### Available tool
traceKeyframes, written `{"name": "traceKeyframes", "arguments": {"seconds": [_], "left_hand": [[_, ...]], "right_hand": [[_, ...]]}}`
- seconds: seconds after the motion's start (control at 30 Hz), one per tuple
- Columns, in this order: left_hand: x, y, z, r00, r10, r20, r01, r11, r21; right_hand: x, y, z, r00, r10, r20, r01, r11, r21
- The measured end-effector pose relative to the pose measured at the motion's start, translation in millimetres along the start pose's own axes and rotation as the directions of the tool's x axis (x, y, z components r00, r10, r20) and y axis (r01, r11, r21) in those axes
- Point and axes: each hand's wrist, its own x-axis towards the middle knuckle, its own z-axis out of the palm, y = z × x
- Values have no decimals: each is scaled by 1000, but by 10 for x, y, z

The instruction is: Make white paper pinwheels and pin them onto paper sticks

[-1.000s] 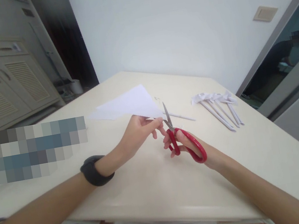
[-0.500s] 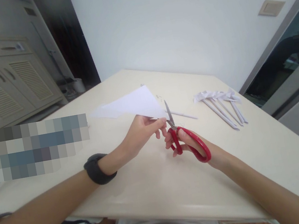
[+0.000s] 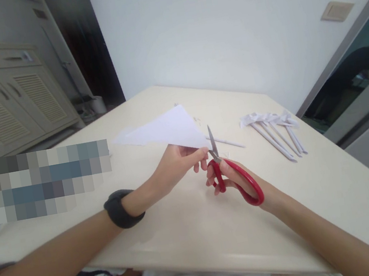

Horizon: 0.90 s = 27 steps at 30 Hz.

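Paper looked light, floppy | left hand pinched its corner | right hand gripped scissors, I saw.

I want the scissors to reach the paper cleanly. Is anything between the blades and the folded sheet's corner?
Nothing visible does. The right hand holds the red scissors, blades beside the corner of the folded paper pinched by the left hand. The thin paper stick lies behind, on the table.
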Motion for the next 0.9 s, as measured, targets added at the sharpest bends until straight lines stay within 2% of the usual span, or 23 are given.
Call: {"name": "traceKeyframes", "arguments": {"seconds": [0.23, 0.4, 0.53, 0.73, 0.9], "left_hand": [[-11, 5, 5, 1000, 10, 4, -10, 1000, 1], [-13, 23, 7, 1000, 20, -2, -20, 1000, -6], [-10, 30, 9, 1000, 13, 8, -13, 1000, -12], [-22, 56, 3, 999, 0, 49, 1, 1000, -18], [-22, 74, -2, 998, -25, 60, 27, 999, -33]], "right_hand": [[-61, -56, 40, 999, -10, -45, 9, 1000, -23], [-57, -50, 35, 1000, 6, -21, -8, 996, -89], [-41, -46, 18, 999, -32, -16, 30, 994, -102], [-33, -56, -24, 998, -53, -20, 47, 972, -230], [-17, -32, -18, 998, -69, 4, 68, 968, -240]]}}
